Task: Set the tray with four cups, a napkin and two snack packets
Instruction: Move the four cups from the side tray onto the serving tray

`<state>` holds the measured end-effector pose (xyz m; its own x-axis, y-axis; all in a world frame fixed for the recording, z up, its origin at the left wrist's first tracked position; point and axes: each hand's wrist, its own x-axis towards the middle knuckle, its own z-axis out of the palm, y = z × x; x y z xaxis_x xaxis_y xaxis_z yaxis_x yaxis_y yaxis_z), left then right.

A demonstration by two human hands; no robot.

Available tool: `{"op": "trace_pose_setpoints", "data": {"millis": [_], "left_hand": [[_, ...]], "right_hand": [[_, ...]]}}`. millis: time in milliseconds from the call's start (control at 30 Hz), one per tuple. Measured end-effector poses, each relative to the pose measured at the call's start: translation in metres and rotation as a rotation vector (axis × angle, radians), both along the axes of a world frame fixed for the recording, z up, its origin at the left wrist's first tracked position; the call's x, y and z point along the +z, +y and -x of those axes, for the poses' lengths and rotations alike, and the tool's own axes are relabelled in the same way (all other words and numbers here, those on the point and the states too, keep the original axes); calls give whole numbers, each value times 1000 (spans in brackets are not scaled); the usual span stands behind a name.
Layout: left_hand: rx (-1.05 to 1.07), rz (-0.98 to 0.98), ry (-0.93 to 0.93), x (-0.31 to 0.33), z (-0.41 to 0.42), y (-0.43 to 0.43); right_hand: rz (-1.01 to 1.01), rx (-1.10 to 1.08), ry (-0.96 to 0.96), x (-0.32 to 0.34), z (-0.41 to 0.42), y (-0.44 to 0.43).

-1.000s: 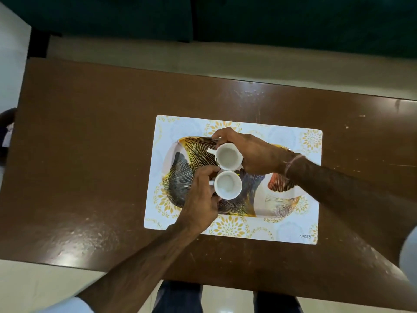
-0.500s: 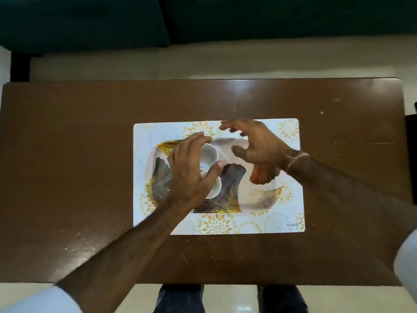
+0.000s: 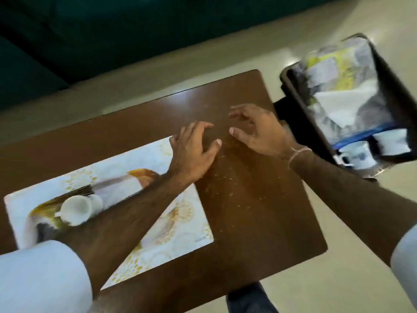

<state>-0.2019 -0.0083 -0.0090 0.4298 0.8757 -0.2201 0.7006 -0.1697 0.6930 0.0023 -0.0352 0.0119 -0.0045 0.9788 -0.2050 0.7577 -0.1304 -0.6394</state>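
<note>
Tray (image 3: 126,184) on placemat (image 3: 180,231), two cups (image 3: 75,207) on it; left hand (image 3: 194,152), right hand (image 3: 259,129) over worktop (image 3: 248,211), fingers apart, empty.

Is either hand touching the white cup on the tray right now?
Apart. In the head view both hands, left and right, hover open over bare table, well clear of the cup.

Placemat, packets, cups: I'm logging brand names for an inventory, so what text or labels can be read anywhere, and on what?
Placemat: a small dark mark near its right front corner, too blurred to read.
Snack packets in the dark bin: yellow and white print, motion-blurred, unreadable.
White cups: no lettering seen.
Nothing else legible.
</note>
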Motion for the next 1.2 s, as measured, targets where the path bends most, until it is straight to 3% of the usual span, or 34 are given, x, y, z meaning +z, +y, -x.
{"op": "trace_pose_setpoints", "data": {"millis": [367, 567, 667, 800, 967, 1200], "left_hand": [[-342, 50, -104, -1, -234, -50], [-590, 13, 84, -11, -317, -90], [-636, -50, 199, -18, -338, -104], [-613, 2, 244, -25, -348, -108], [-555, 141, 60, -21, -341, -103], [-373, 141, -197, 6, -289, -76]], "right_hand": [[-45, -386, -127, -1, -215, -86], [264, -575, -398, -17, -303, -138], [404, -639, -421, -30, -323, -158], [377, -667, -291, -41, -328, -172], [246, -710, -223, -33, -318, -169], [-39, -749, -72, 0, -270, -147]]}}
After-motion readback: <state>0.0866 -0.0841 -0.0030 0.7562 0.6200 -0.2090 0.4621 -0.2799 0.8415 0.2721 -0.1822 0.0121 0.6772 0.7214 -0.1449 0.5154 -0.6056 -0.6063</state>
